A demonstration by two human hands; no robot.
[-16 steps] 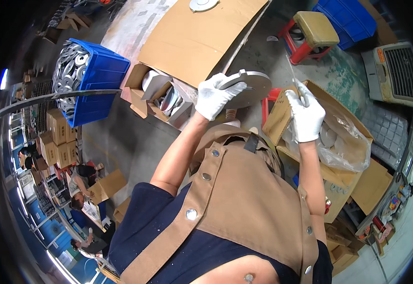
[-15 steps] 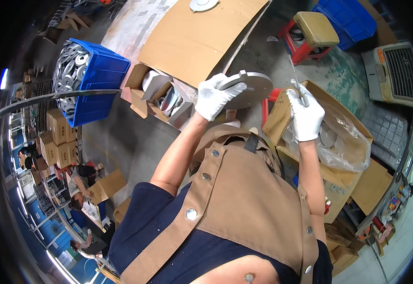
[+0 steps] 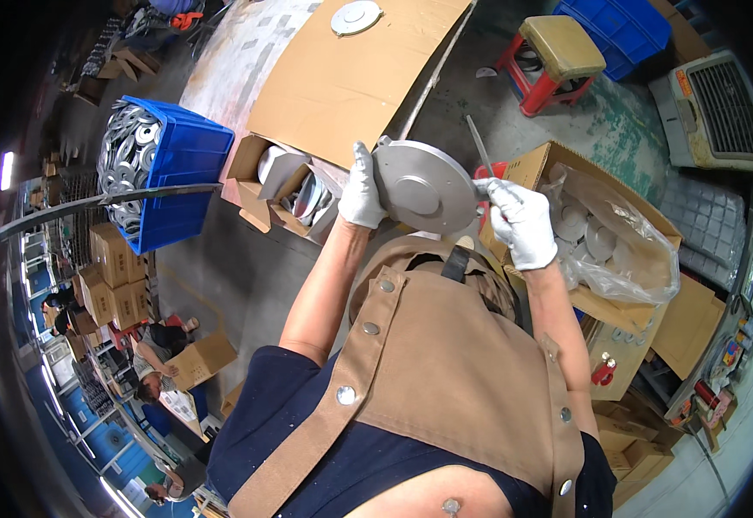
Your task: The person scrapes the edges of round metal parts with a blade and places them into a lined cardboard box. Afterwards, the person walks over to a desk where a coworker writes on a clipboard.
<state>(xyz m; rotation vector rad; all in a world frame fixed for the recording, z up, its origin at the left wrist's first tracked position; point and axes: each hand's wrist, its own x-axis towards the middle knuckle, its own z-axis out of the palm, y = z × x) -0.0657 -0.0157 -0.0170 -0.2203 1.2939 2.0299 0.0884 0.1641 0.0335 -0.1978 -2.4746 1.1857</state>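
My left hand [image 3: 363, 192], in a white glove, grips the left edge of a round grey metal disc [image 3: 454, 183]. The disc is tilted so that its flat face with a raised round centre shows, and a small tab sticks out at its rim. A thin, long metal file [image 3: 477, 142] points up and away from my gloved right hand [image 3: 523, 226], whose fingers are closed around its lower end. These fingers are right beside the disc's right edge; I cannot tell whether they touch it.
Flat cardboard [image 3: 342, 78] covers the table ahead, with another disc [image 3: 357, 17] on it. An open box [image 3: 251, 194] holds parts. Left stands a blue crate [image 3: 188, 164] of metal rings; right, a plastic-lined carton [image 3: 666, 226] of discs. A stool [image 3: 562, 47] stands beyond. Co-workers [image 3: 148, 358] are at lower left.
The disc has turned from nearly edge-on to show its broad face. My right hand has moved left to the disc's edge with the file; my left hand has shifted slightly left.
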